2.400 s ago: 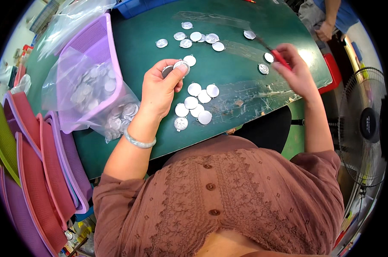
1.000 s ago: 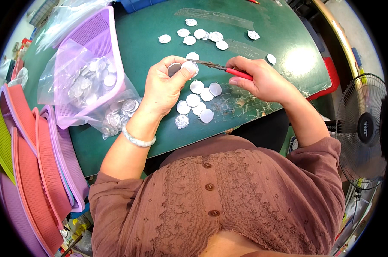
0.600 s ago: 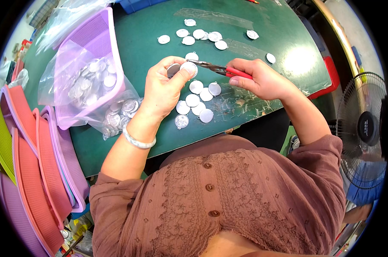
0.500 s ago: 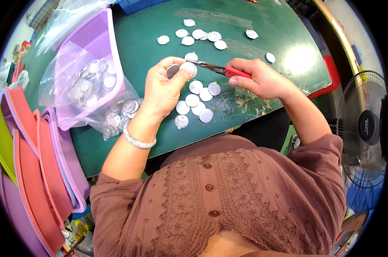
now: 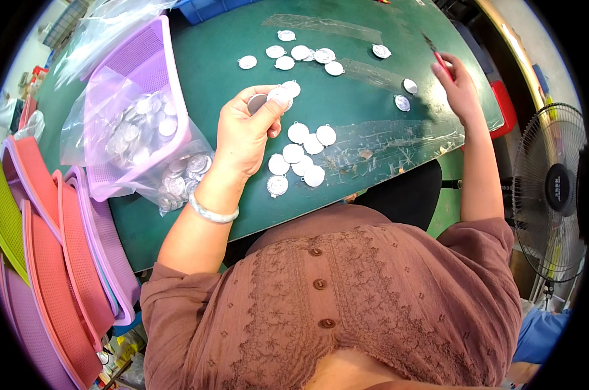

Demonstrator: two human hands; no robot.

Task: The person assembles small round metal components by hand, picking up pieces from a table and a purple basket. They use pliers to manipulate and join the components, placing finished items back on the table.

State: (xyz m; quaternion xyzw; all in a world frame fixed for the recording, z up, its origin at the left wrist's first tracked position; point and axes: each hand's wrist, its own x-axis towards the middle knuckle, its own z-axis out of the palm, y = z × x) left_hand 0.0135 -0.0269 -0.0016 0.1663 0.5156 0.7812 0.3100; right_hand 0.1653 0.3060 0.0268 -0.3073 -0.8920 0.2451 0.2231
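Observation:
My left hand (image 5: 247,127) is closed over the green table, pinching round silver medallions (image 5: 279,98) between thumb and fingers. A darker face of one disc shows beside the knuckles. Off to the right, my right hand (image 5: 462,91) grips red-handled pliers (image 5: 442,63), their dark jaws pointing toward the far side. A loose medallion (image 5: 402,103) lies to the left of that hand, close to another medallion (image 5: 410,86). Several more medallions (image 5: 298,133) with small loops lie on the near side of the table, right of my left hand.
More medallions (image 5: 300,52) are scattered farther back on the table (image 5: 223,39). At left stands a purple basket (image 5: 177,97) with a clear bag (image 5: 135,130) of discs. Stacked plastic baskets (image 5: 53,260) fill the lower left. A fan (image 5: 558,188) stands at right.
My right hand has swung away to the right with the pliers, leaving my left hand. A medallion now lies on the right side of the table where none was before.

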